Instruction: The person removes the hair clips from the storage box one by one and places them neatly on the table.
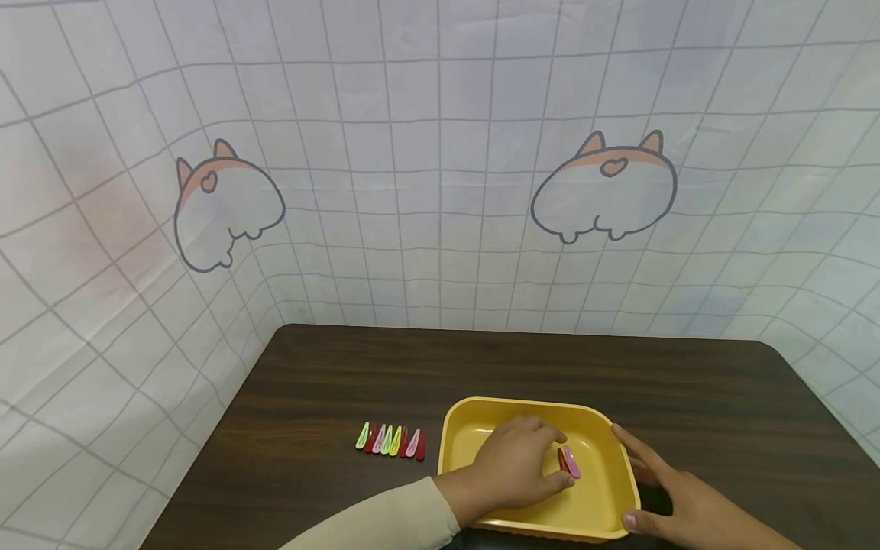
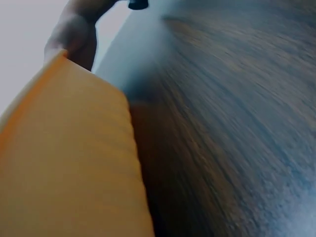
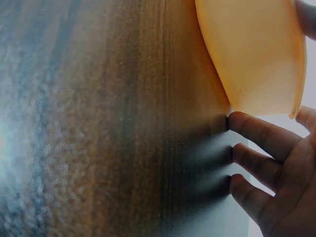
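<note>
My left hand (image 1: 516, 464) reaches down inside a yellow plastic tray (image 1: 474, 400). Its thumb and index finger are spread apart beside two snap hair clips, a red one (image 1: 563, 461) and a pinkish-purple one (image 1: 572, 462), on the tray floor. The other fingertips are hidden behind the hand. At the tray's right end, my right hand (image 1: 677, 500) rests against the rim, thumb near the front corner and index finger toward the back. In the right wrist view, three spread fingers (image 3: 266, 138) reach down to the tabletop beside the tray wall (image 3: 252, 54).
Left of the tray, a row of several snap hair clips (image 1: 389, 441) in green, red, pink and yellow lies on the dark wooden table (image 1: 309, 382). A white grid-patterned curtain (image 1: 412, 191) surrounds the table at the back and sides.
</note>
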`<state>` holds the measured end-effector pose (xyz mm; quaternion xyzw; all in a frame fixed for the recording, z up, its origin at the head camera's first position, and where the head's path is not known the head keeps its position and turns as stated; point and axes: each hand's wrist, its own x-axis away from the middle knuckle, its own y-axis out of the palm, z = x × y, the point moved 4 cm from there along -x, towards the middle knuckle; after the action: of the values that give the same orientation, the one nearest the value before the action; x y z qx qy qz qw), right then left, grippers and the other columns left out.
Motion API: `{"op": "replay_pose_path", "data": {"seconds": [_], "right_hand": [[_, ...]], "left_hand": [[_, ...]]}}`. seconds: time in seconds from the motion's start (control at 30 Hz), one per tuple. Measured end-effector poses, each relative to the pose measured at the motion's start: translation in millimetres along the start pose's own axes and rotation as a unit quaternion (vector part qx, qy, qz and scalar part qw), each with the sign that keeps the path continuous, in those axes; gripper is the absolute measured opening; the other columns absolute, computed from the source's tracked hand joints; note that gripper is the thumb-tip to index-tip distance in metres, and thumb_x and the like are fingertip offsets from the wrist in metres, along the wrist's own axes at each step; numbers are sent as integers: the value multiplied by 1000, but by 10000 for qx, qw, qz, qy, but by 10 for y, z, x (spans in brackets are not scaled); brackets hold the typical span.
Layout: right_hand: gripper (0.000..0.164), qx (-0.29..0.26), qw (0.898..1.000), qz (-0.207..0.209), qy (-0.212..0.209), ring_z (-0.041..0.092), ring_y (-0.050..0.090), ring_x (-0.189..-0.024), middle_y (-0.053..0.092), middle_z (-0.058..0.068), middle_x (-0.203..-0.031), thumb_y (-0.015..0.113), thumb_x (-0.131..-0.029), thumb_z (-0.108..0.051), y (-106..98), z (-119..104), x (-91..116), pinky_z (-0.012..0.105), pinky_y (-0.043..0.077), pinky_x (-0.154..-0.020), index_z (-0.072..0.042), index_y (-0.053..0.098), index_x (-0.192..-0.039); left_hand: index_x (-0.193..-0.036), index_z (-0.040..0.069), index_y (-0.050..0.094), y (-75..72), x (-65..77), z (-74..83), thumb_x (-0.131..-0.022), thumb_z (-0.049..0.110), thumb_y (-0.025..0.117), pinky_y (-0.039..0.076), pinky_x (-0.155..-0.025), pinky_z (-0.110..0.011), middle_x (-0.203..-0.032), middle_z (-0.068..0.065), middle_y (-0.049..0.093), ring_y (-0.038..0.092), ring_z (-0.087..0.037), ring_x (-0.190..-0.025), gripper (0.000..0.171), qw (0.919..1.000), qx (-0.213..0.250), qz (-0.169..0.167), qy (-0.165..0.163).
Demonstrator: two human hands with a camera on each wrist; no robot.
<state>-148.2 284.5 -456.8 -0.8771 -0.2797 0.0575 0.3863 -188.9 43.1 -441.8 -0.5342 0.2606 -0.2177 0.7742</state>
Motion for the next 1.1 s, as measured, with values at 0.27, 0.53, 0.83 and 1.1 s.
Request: {"op": "replay_pose_path", "data": {"seconds": [0.27, 0.53, 0.83, 1.1], "right_hand": [[97, -50, 10000, -17, 75, 31, 61, -120, 55, 25, -144, 70, -99, -26, 1, 17, 6, 72, 49, -79, -28, -1, -166], [97, -57, 9998, -16, 185, 34, 61, -120, 54, 26, -143, 70, -99, -27, 10, 8, 10, 70, 50, -79, -28, -1, -166], [99, 142, 9997, 139, -143, 24, 60, -122, 58, 19, -142, 72, -98, -23, 8, -38, 31, 60, 53, -80, -26, 0, -166], [99, 86, 9999, 93, -112, 28, 60, -121, 56, 22, -143, 71, -98, -24, 6, -41, 26, 63, 53, -79, -26, -1, -166]], "left_hand": [[-120, 25, 73, 73, -15, -16, -85, 53, 79, 44, -87, -21, -101, 13, 61, 52, -4, -89, 45, 9996, -176, -79, -183], [-119, 30, 75, 119, -9, -18, -86, 54, 77, 40, -78, -19, -98, 14, 60, 45, -3, -85, 40, 9992, -266, -307, 13], [-116, 39, 77, 150, 18, -9, -88, 52, 75, 39, -92, -20, -107, 17, 60, 47, -4, -99, 30, 9978, -298, -485, 345], [-132, 44, 68, 172, 20, 19, -94, 52, 68, 39, -101, -24, -127, 14, 57, 46, -7, -112, 39, 9932, -454, -836, 668]]}}
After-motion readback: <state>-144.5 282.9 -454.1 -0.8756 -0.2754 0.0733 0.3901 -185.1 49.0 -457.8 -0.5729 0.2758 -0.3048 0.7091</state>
